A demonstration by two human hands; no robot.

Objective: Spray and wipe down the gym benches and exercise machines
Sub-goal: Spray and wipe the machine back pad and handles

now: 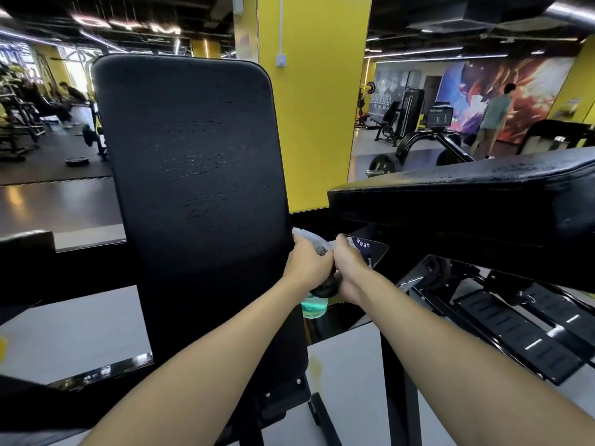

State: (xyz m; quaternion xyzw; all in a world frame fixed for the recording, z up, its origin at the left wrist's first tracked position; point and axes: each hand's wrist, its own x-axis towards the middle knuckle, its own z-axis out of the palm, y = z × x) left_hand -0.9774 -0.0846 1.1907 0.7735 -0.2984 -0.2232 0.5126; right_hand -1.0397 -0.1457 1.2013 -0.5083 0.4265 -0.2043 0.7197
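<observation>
Head view: black upright back pad (193, 162) left, left grip (308, 262) at its right edge curled round a crumpled cloth (310, 241), right grip (349, 268) touching it, clutching the spray bottle (315, 306) hanging between the wrists, flat bench pad (467, 188) right.

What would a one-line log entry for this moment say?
left hand: grips cloth at back pad edge | right hand: holds spray bottle top, apparently | bottle: teal liquid, hanging below hands
</observation>
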